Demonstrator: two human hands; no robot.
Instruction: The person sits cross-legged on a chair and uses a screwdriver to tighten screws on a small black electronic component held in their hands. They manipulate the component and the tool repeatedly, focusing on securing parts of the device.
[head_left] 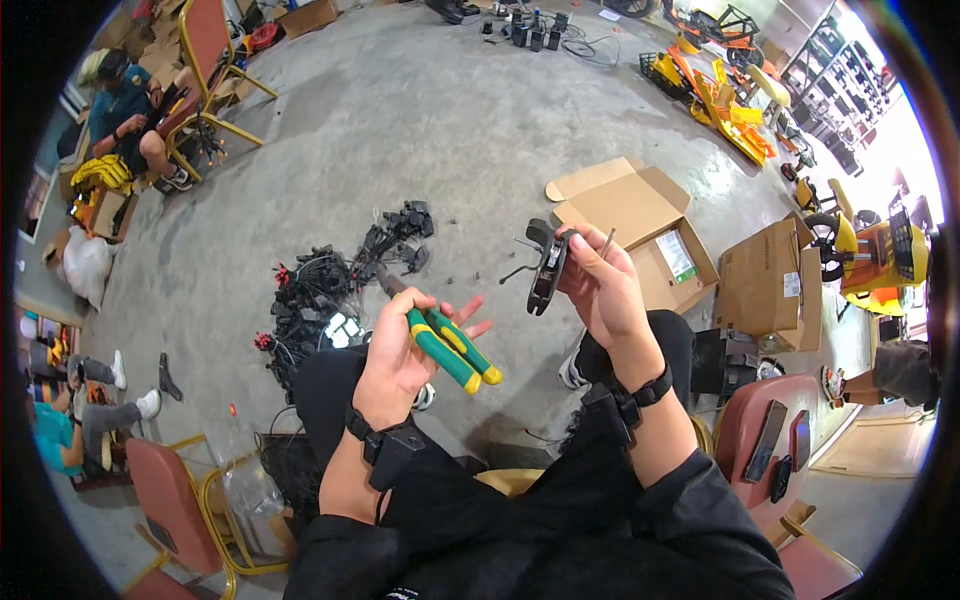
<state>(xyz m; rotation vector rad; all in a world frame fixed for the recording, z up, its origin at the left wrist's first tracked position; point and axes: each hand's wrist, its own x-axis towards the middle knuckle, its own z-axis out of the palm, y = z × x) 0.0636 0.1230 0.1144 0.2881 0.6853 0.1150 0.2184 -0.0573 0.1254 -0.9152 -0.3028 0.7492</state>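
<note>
Centre of frame: the left hand (392, 355) cradles green-and-yellow-handled pliers (440, 350), some fingers spread. Right of them, the right hand (608, 290) pinches a black lever assembly (546, 270), probably light and stiff, best held by its body, sparing its thin protruding rods.

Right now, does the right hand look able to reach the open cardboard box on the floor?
Probably yes, with some leaning: nothing visible stands between the right hand and the open cardboard box, though the hand holds a black part.
</note>
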